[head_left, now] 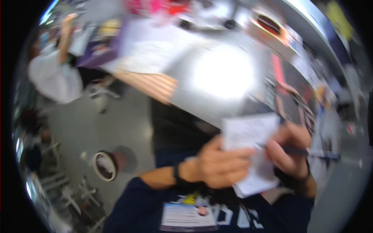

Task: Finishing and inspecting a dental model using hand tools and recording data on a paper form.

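A white notepad or stack of paper sheets (248,132) is held up near my chest, its top sheet carrying faint marks too blurred to read. My left hand (223,165) grips it from the left, fingers lying across its front. At the sheet's right side my right hand (289,147) is closed around a dark pen (322,152), whose tip end points left toward the paper near my left fingertips. Blur hides whether the tip touches the sheet.
A shiny grey table (190,97) lies ahead, with white papers (151,54) at its left. A purple box (99,48) stands far left near another person in white (54,75). Tools and cables (295,97) lie at right. A round bin (105,166) stands on the floor.
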A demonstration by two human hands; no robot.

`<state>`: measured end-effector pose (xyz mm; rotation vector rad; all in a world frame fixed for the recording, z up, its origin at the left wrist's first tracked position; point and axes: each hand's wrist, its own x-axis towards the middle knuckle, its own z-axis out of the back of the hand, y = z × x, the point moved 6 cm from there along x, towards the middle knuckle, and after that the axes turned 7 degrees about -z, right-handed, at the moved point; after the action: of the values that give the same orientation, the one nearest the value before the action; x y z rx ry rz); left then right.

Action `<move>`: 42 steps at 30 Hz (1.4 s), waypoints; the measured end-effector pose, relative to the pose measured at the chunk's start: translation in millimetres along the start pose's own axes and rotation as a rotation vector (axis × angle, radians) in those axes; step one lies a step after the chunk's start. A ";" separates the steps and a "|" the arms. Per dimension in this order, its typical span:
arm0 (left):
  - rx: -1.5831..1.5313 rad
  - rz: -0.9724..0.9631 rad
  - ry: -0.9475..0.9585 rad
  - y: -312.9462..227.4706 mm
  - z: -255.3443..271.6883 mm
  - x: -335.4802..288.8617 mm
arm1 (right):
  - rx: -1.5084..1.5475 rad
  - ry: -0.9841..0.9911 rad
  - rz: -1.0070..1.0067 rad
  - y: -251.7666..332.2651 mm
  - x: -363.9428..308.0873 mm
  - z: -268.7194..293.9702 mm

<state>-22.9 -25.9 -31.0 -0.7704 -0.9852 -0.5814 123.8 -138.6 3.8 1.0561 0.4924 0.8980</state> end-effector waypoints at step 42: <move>-0.208 -0.157 -0.281 33.6 -13.1 -10.1 | 0.032 0.067 -0.120 3.7 5.9 -1.6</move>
<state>4.0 -15.1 -54.5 -0.9839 -1.2647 -0.7330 124.6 -132.1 6.8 1.0172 0.6219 0.8231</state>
